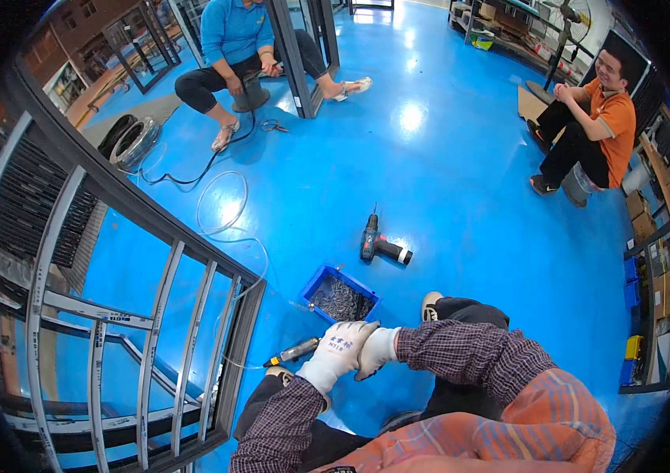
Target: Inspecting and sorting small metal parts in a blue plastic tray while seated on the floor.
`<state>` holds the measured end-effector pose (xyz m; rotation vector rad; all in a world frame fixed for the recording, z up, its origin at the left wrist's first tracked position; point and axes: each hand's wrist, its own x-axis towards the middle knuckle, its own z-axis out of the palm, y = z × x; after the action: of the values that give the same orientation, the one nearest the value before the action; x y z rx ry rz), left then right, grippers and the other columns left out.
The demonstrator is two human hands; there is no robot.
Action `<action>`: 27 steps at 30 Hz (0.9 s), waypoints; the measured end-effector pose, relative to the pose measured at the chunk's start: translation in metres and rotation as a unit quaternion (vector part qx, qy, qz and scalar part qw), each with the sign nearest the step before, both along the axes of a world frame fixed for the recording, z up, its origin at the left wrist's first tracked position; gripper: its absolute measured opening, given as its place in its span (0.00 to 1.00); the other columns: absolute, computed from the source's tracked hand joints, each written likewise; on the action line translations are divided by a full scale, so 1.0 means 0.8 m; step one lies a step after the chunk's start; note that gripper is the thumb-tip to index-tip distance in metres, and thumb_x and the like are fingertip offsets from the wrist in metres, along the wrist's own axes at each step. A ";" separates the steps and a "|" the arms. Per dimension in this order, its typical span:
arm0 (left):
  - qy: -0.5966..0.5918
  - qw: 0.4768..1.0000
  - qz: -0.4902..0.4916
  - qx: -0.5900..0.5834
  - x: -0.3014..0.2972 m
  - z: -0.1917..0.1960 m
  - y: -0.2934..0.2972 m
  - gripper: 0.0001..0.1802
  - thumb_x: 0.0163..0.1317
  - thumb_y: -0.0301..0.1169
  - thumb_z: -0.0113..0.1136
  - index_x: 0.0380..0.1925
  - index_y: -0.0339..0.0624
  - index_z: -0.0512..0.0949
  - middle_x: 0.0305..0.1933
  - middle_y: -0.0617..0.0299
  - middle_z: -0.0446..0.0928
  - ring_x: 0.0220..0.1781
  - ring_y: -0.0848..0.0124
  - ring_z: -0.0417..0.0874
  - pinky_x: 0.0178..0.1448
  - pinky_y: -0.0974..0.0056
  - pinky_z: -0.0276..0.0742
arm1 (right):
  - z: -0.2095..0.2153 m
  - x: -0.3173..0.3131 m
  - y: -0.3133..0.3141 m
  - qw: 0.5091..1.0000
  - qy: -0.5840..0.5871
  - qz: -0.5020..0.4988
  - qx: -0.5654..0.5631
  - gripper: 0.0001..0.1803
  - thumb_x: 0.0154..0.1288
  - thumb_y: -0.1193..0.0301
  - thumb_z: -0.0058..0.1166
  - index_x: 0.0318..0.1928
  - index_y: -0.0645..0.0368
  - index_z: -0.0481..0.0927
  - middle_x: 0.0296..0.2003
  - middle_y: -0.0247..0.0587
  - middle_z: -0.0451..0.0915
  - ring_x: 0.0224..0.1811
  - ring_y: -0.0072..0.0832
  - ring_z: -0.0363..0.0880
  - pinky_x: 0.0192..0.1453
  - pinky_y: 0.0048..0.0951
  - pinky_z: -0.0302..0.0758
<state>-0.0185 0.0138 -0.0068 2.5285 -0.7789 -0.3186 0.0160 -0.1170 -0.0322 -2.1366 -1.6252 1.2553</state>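
A: While L hand (336, 351) meets R hand (376, 350), which step?

B: Prob. a pause betw. actions. Fingers look part-curled; can't tell if either grips anything. Blue bin (357, 287) w/ small metal parts (340, 302) sits just beyond; hosed tool (297, 350) lies by L hand.

A: Next move calls for?

B: Hands apart first, I judge, then clear reach to bin or tool.

2 sleeved forearms (457, 349) converge, the left angled up, the right pointing leftward; the gloved left hand (338, 351) and right hand (378, 350) touch.
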 end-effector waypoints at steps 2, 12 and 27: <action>-0.005 1.000 0.000 -0.001 -0.001 -0.001 0.000 0.43 0.33 0.33 0.70 0.58 0.47 0.70 0.55 0.57 0.76 0.55 0.58 0.77 0.60 0.58 0.70 | -0.003 0.000 0.002 1.000 0.007 0.002 -0.017 0.25 0.58 0.46 0.50 0.34 0.56 0.81 0.27 0.36 0.82 0.28 0.35 0.77 0.40 0.33 0.74; -0.002 1.000 0.005 -0.017 -0.002 -0.004 0.001 0.44 0.32 0.34 0.70 0.58 0.47 0.70 0.55 0.56 0.76 0.55 0.58 0.77 0.60 0.58 0.70 | 0.017 0.003 0.004 0.998 0.024 0.007 -0.060 0.25 0.59 0.46 0.49 0.36 0.55 0.82 0.28 0.35 0.82 0.28 0.35 0.77 0.41 0.33 0.74; 0.000 1.000 -0.003 -0.013 -0.001 -0.009 0.001 0.43 0.34 0.33 0.69 0.58 0.48 0.70 0.55 0.57 0.76 0.55 0.57 0.77 0.60 0.58 0.69 | -0.005 -0.003 -0.001 0.999 -0.004 -0.012 0.033 0.21 0.56 0.51 0.54 0.31 0.57 0.81 0.25 0.34 0.81 0.27 0.34 0.76 0.40 0.34 0.73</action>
<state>-0.0197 0.0147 -0.0142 2.5017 -0.7845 -0.3082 0.0139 -0.1179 -0.0358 -2.1188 -1.6150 1.1704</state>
